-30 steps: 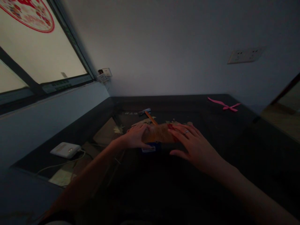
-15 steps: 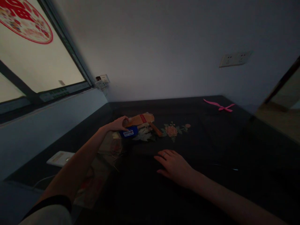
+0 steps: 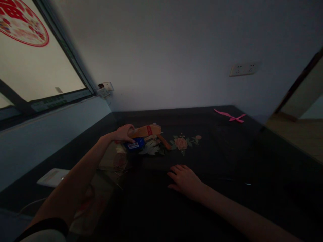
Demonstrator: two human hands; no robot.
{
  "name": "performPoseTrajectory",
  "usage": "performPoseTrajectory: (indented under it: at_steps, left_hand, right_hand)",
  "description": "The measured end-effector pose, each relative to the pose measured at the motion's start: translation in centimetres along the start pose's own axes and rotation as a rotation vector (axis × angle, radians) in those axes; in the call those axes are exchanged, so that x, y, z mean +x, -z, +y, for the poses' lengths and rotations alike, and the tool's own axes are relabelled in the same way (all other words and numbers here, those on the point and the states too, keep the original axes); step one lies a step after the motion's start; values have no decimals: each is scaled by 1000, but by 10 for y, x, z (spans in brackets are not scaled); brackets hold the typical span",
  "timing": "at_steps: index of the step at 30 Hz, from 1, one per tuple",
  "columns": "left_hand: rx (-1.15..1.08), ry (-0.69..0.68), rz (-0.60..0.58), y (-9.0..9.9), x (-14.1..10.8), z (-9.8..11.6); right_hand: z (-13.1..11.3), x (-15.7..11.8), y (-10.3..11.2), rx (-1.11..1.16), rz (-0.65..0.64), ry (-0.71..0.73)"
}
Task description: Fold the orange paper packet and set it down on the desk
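My left hand [image 3: 124, 133] reaches out over the dark table [image 3: 227, 161] and grips the near end of a tan flat packet with a red band [image 3: 147, 130], held just above the surface. Right under it lie a small blue box with a white label [image 3: 135, 145] and an orange stick [image 3: 163, 142]. Beside those, a pink flower with pale leaves [image 3: 180, 143] shows on the dark surface. My right hand [image 3: 185, 180] rests flat on the dark surface nearer to me, fingers spread, holding nothing.
A pink ribbon bow [image 3: 230, 116] lies at the far right of the table. A white flat device [image 3: 52, 177] with a cable sits at the left edge. Light papers [image 3: 111, 161] lie under my left forearm. Wall sockets [image 3: 243, 68] and a window [image 3: 30, 60] border the table.
A second ago both hands lay on the tan packet. My left hand has since lifted it to the left, uncovering the flower, and my right hand has drawn back onto the table.
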State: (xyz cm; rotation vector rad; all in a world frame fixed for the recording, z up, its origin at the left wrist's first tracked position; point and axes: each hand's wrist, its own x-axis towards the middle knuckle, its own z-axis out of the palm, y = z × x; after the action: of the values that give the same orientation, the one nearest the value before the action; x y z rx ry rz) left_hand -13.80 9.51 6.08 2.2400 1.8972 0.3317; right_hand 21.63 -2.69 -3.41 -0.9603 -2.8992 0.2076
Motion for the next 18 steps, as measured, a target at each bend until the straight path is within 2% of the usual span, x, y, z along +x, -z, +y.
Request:
performPoseTrajectory:
  at_steps: [1, 2, 3, 4, 6, 8, 9, 10, 11, 13, 15, 18]
  left_hand:
    - [-33, -56, 105, 3, -4, 15]
    - [-89, -143, 259, 3, -9, 32]
    - [-112, -189, 323, -1, -17, 53]
    - [-132, -219, 359, -10, -27, 76]
    - [-194, -276, 397, -46, -55, 125]
    - [-340, -527, 254, -98, -88, 169]
    - [-355, -700, 150, -125, -104, 186]
    - [-332, -817, 81, -150, -118, 198]
    - [-307, -900, 21, -172, -129, 205]
    - [-266, -940, -63, -200, -140, 208]
    - [-276, -909, -77, -209, -139, 201]
    - [-308, -864, -85, -207, -130, 188]
  right_hand:
    - [1, 0, 0, 11, 4, -1]
    - [3, 1, 0, 26, 9, -4]
    - [4, 1, -1, 45, 17, -10]
    - [6, 2, -1, 68, 29, -19]
    - [10, 2, 0, 126, 63, -51]
    - [15, 3, 0, 198, 110, -94]
    - [16, 2, -1, 237, 139, -119]
    - [18, 1, -1, 278, 172, -147]
    - [18, -1, -2, 321, 206, -175]
    - [16, -5, -8, 417, 269, -226]
    - [11, -11, -16, 525, 310, -254]
    - [0, -18, -30, 668, 342, -257]
